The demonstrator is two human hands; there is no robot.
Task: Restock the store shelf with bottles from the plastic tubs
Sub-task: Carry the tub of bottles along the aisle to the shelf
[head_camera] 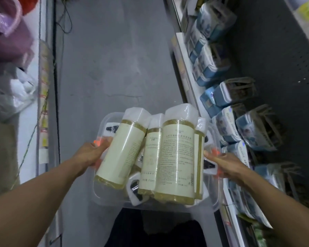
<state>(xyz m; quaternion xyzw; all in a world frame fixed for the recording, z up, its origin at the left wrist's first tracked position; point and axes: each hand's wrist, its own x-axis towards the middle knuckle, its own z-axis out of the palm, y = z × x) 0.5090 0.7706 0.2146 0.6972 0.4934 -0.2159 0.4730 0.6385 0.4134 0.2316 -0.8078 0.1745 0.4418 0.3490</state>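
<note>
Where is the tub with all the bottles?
The tub is low in the middle of the head view, held between both hands, beside the shelf on the right.

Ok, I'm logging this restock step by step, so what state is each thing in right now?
Clear plastic tub: carried by both sides, above the aisle floor.
Bottles: plastic-wrapped, caps on, leaning upright in the tub.
Left hand: grips the tub's left edge.
Right hand: grips the tub's right edge.
Store shelf: partly stocked with blue-and-white packs.
</note>
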